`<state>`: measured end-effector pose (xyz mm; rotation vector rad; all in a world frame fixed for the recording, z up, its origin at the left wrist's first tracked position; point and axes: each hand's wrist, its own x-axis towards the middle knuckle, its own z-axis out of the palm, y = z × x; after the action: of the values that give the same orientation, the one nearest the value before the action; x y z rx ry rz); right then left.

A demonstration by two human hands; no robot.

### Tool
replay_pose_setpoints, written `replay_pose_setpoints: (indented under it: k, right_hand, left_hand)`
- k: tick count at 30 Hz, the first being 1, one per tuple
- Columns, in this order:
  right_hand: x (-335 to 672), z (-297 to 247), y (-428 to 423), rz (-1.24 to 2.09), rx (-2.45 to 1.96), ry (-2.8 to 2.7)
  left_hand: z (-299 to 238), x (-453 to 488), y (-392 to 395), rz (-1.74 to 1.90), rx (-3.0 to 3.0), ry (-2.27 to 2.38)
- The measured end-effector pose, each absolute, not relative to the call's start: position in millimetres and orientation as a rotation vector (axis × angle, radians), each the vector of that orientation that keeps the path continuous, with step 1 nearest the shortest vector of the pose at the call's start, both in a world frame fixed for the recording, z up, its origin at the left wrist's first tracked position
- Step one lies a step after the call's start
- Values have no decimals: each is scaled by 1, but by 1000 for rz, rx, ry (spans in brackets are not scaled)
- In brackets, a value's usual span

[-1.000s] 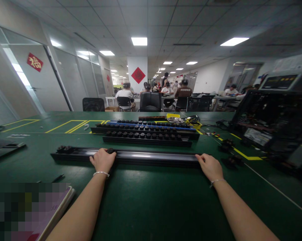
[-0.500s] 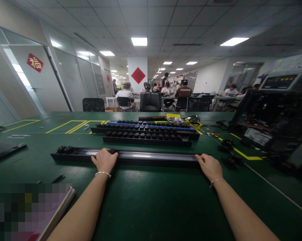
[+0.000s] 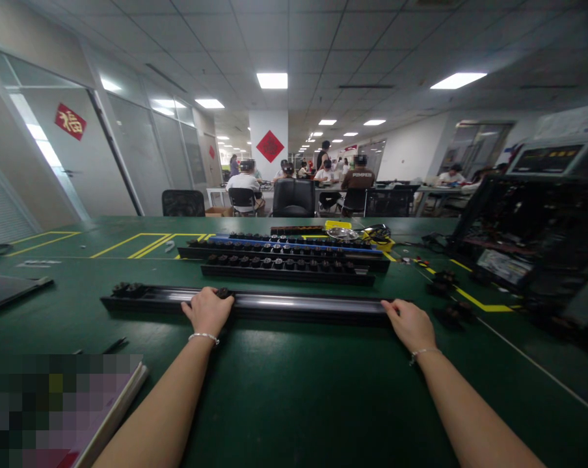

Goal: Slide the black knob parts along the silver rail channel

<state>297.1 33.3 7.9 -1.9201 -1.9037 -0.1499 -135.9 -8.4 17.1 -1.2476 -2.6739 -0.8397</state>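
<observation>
A long black rail [image 3: 304, 304] with a shiny inner channel lies crosswise on the green table in front of me. My left hand [image 3: 209, 311] is closed over a small black module [image 3: 224, 294] in the channel, left of the rail's middle. The fingers hide most of that module. Near the rail's right end, my right hand [image 3: 411, 323] grips the edge, thumb on the near side. A pair of black socket-like modules [image 3: 129, 288] sits in the rail's left end. Just beyond lies another black rail [image 3: 287, 271] filled with a row of similar modules.
Further back are more filled rails [image 3: 284, 249], a metal dish [image 3: 343, 233] and a yellow tray [image 3: 337, 224]. Loose black parts [image 3: 450, 312] lie at right, near an open black equipment case [image 3: 528, 227]. A book [image 3: 123, 409] and a pen [image 3: 115, 345] lie at near left.
My left hand has shifted very slightly to the right along the rail with the module under it. My right hand keeps its grip at the right end.
</observation>
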Motion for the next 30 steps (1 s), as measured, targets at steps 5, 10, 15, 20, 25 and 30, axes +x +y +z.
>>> replay_pose_setpoints:
  k: [5, 10, 15, 20, 25, 30]
  right_hand:
    - [297, 8, 34, -121, -1923, -1904]
    - [297, 10, 33, -109, -1925, -1896]
    - [296, 11, 31, -85, -1908, -1906]
    - [295, 13, 31, -75, -1902, -1920]
    - [296, 12, 32, -97, -1907, -1939]
    - [298, 8, 34, -164, -1897, -1954]
  left_hand:
    - [17, -134, -8, -834, -1273, -2659]
    - [16, -135, -8, -823, -1273, -2661]
    - [17, -134, -8, -822, -1267, -2664]
    - [18, -133, -8, -801, -1281, -2668]
    - [18, -135, -8, -810, -1302, -2684]
    - [17, -135, -7, -839, -1306, -2672]
